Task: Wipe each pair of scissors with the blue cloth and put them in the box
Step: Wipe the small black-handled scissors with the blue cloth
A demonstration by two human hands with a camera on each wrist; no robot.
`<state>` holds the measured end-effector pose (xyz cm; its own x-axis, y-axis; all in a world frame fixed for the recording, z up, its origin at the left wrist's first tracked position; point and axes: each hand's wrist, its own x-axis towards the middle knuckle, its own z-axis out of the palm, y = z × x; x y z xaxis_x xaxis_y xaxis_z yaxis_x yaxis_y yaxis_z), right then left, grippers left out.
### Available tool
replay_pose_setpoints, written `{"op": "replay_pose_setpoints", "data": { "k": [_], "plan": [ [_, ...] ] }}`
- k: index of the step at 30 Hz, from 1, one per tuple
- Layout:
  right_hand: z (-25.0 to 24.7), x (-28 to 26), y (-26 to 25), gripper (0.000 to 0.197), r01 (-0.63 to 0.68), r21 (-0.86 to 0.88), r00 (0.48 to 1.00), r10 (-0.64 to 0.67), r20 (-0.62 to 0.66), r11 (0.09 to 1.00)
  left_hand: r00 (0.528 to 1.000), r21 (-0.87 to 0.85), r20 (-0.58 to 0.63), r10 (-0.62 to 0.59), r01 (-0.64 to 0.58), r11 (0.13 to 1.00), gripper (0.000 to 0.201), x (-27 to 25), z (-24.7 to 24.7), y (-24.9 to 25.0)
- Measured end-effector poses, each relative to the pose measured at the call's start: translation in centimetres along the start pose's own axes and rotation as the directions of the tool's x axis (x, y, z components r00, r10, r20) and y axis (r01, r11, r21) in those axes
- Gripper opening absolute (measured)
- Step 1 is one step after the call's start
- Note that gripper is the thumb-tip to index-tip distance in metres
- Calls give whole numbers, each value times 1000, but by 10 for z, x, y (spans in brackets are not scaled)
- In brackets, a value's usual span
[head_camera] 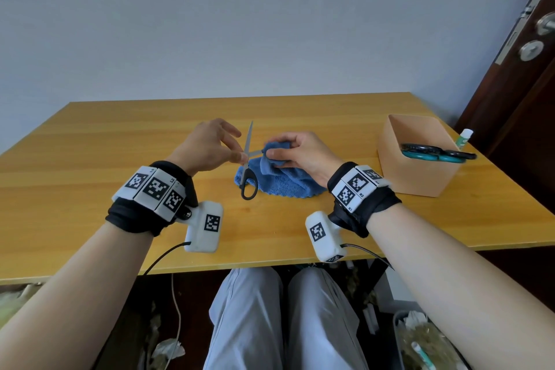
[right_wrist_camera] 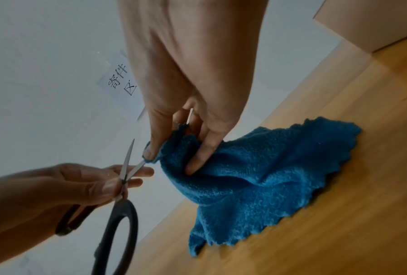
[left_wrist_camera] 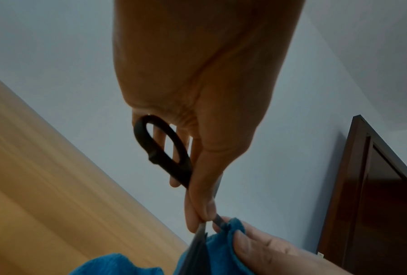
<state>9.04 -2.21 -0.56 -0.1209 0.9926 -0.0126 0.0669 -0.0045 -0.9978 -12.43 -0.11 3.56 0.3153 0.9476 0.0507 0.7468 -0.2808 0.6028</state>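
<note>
A pale grey wall backs a yellow wooden worktop (head_camera: pixel 120 141), with a dark brown door at the right. Near the middle, the left hand (head_camera: pixel 207 144) pinches a pair of black-handled steel scissors (head_camera: pixel 248 159) at the pivot, blades spread open, handles hanging toward the near edge. The right hand (head_camera: pixel 303 150) grips a fold of the fluffy blue cloth (head_camera: pixel 285 180) around one blade; the rest of the cloth lies on the worktop. Toward the right edge stands a tan open-topped box (head_camera: pixel 420 177), already holding scissors with teal and black handles (head_camera: pixel 435 153), how many I cannot tell. A white and green tube (head_camera: pixel 464 138) stands behind the box. No other scissors lie waiting in view, so this pair looks like the last: finish wiping, then box it.
</note>
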Motion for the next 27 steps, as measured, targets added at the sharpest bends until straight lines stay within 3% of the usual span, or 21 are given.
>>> {"op": "replay_pose_setpoints", "data": {
  "k": [5, 8, 12, 15, 18, 20, 22, 24, 27],
  "plan": [
    [1, 4, 0, 11, -5, -143, 1000, 5, -2, 990, 1000, 42, 2, 25, -25, 999, 9, 3, 1, -2],
    [2, 6, 1, 13, -5, -201, 1000, 0, -25, 980, 1000, 91, -8, 26, -25, 996, 9, 3, 2, 0],
    [2, 3, 0, 14, -10, -109, 1000, 7, -26, 994, 1000, 90, -4, 27, -26, 996, 10, 0, 3, 1],
    [2, 5, 3, 11, -47, -78, 987, 35, -154, 996, 1000, 20, 3, -1, 1, 1000, 11, -3, 3, -1],
    [-5, 10, 8, 15, -78, 37, 941, 85, -326, 996, 998, -53, -14, -54, 53, 997, 9, -4, 2, -1],
    [-7, 8, 8, 22, -124, 194, 944, 176, -278, 973, 996, -113, -33, -81, 77, 991, 10, -5, -1, -1],
    [-4, 3, 5, 17, -159, 334, 964, 219, -152, 929, 993, -183, -51, -106, 95, 978, 9, -5, -1, 0],
    [1, -1, 1, 12, -163, 449, 977, 206, -49, 878, 990, -265, -49, -130, 113, 958, 10, -5, 2, 4],
    [5, -1, -1, 20, -139, 519, 988, 156, 11, 843, 988, -345, -27, -155, 136, 929, 11, -5, 8, 10]
  ]
}}
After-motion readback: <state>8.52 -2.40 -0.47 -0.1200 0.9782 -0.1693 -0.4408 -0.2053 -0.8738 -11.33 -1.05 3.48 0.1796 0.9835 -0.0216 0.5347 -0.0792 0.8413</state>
